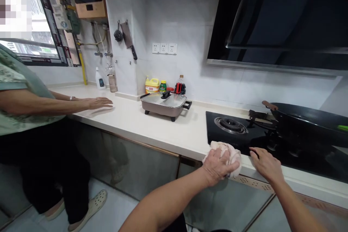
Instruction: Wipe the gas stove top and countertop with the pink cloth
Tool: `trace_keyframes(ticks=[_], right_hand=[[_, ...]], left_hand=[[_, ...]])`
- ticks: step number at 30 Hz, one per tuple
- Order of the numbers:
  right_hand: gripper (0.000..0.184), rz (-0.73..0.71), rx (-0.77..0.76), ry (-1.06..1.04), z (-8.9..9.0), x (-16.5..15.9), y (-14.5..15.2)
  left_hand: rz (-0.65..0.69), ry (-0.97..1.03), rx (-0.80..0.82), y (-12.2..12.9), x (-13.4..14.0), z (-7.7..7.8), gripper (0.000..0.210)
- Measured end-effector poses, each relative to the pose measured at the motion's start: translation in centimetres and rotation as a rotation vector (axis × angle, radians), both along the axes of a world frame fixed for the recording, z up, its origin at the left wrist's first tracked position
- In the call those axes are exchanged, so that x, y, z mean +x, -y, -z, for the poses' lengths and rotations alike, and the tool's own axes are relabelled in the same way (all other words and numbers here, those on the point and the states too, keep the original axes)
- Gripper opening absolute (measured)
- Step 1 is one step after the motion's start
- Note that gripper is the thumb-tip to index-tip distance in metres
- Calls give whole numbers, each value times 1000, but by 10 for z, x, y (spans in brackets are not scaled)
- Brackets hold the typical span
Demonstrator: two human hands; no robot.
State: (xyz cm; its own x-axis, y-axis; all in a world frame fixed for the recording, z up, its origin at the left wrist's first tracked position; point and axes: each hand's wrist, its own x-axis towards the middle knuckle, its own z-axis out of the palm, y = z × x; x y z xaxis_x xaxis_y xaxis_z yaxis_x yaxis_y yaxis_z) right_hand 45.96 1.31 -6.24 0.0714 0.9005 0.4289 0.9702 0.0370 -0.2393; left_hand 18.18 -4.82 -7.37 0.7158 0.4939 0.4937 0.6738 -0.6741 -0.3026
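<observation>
Head view: probably light, limp cloth [233, 154], best bunched from above, grasped in left hand [217, 165], left of empty right hand [266, 165].

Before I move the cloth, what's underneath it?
Around the cloth, the counter and the near edge of the cooktop show. The left hand is on top. Anything directly beneath the cloth is covered, so I can't tell what's there.

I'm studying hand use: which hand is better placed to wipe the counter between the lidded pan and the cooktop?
Probably the left hand: it holds the cloth and is nearer that counter. The right hand, beside the cooktop, appears empty.
</observation>
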Motion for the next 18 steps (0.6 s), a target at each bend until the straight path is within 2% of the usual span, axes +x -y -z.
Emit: trace_keyframes(ticks=[3,7,13,18], right_hand=[[54,-5,4,-4,1,2,-1],[56,-12,-1,-6,2,1,0],[57,0,12,-9,3,-2,0],[60,-6,23,-15,6,-1,-2]], left_hand=[[-5,-7,-43,-3,-45,-1,67],[-104,29,-171,-3,-128,-5,58],[-307,94,-279,8,-260,-20,65],[-333,214,-281,20,-332,-36,65]])
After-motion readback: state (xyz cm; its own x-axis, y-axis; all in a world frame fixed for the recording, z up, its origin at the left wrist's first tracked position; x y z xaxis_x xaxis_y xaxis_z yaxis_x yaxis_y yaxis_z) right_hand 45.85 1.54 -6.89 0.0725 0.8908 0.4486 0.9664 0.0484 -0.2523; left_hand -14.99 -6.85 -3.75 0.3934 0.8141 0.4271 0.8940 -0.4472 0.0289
